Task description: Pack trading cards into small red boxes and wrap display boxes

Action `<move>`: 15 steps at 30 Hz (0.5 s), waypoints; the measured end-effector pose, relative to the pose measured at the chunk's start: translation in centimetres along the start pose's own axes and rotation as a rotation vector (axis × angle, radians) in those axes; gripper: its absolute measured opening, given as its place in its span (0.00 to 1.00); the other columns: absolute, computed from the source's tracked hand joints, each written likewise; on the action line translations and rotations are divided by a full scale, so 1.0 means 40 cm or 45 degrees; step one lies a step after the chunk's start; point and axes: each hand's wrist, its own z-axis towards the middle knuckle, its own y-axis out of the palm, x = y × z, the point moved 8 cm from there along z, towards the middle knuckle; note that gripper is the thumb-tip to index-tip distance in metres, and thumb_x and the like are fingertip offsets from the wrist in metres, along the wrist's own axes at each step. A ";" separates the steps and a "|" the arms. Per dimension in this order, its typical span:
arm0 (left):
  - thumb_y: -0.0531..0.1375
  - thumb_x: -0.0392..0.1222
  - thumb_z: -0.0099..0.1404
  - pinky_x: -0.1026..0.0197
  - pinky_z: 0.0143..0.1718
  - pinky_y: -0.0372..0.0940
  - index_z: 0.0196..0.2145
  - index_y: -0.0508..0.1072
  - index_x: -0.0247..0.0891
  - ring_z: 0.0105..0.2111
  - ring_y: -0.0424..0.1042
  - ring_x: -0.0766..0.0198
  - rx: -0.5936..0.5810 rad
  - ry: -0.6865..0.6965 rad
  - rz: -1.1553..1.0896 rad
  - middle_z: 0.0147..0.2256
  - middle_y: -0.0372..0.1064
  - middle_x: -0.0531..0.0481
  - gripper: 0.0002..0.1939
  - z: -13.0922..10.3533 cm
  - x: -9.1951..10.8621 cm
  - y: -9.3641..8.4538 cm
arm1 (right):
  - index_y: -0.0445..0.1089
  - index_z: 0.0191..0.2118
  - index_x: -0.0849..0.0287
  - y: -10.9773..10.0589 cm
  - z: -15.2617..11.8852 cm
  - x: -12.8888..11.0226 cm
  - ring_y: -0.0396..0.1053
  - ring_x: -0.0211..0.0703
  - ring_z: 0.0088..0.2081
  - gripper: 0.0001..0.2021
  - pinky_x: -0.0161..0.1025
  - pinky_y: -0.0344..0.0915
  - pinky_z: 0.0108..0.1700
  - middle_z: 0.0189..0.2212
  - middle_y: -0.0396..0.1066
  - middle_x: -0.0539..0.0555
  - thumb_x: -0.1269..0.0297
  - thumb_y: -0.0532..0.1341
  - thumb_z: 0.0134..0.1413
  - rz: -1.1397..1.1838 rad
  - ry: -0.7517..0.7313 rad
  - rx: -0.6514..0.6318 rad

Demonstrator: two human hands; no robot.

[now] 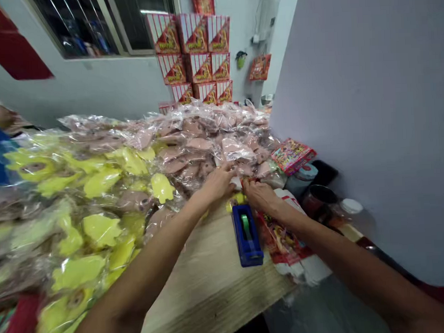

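My left hand (217, 184) reaches to the front of the heap of bagged pinkish-brown pieces, its fingers curled at the white edge of a small red-and-white printed carton (247, 179). On the red side of that carton my right hand (260, 196) is closed, and its fingers partly cover it. A blue tape dispenser (247, 236) with a green roll stands just below the hands. Behind it lies a small yellow piece (237, 201). Under my right forearm are flat red printed cartons (284, 237) with white flaps.
Clear bags with yellow shapes (101, 230) cover the left of the wooden table (197, 275). A colourful box (292, 155) rests over a jar beside a dark mug (321, 196) along the right-hand wall. Printed boxes (201, 67) are stacked at the back. Another person's arm (1, 115) shows far left.
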 end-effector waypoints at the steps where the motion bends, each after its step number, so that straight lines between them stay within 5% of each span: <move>1: 0.64 0.29 0.62 0.44 0.62 0.67 0.50 0.77 0.40 0.60 0.71 0.42 0.005 0.002 -0.012 0.64 0.64 0.41 0.18 -0.001 0.002 -0.002 | 0.67 0.59 0.66 0.000 -0.001 0.004 0.76 0.49 0.47 0.14 0.46 0.75 0.48 0.49 0.74 0.62 0.68 0.56 0.75 -0.003 0.035 0.012; 5: 0.65 0.29 0.61 0.49 0.66 0.63 0.54 0.73 0.42 0.63 0.68 0.47 0.099 -0.077 -0.108 0.64 0.63 0.43 0.24 -0.009 0.003 -0.018 | 0.64 0.60 0.72 -0.012 0.007 0.023 0.77 0.55 0.49 0.16 0.45 0.74 0.46 0.51 0.73 0.71 0.72 0.50 0.73 0.014 0.130 0.044; 8: 0.67 0.32 0.60 0.46 0.66 0.60 0.60 0.64 0.37 0.66 0.62 0.45 0.269 -0.292 -0.210 0.65 0.59 0.36 0.31 -0.035 -0.019 -0.023 | 0.62 0.63 0.69 -0.029 0.025 0.034 0.77 0.57 0.50 0.19 0.44 0.73 0.47 0.51 0.74 0.71 0.68 0.53 0.72 0.049 0.130 0.054; 12: 0.72 0.43 0.58 0.45 0.52 0.70 0.53 0.62 0.34 0.54 0.74 0.42 0.403 -0.626 -0.447 0.51 0.71 0.33 0.31 -0.084 -0.070 0.030 | 0.70 0.56 0.66 -0.043 0.054 0.030 0.77 0.51 0.47 0.16 0.46 0.74 0.48 0.46 0.77 0.63 0.61 0.58 0.72 0.038 0.056 0.018; 15: 0.71 0.38 0.58 0.53 0.46 0.72 0.50 0.62 0.37 0.45 0.78 0.49 0.443 -0.690 -0.666 0.45 0.76 0.39 0.28 -0.090 -0.090 0.078 | 0.75 0.44 0.65 -0.060 0.069 0.018 0.77 0.47 0.42 0.14 0.47 0.74 0.48 0.40 0.78 0.58 0.57 0.62 0.71 -0.005 -0.054 -0.013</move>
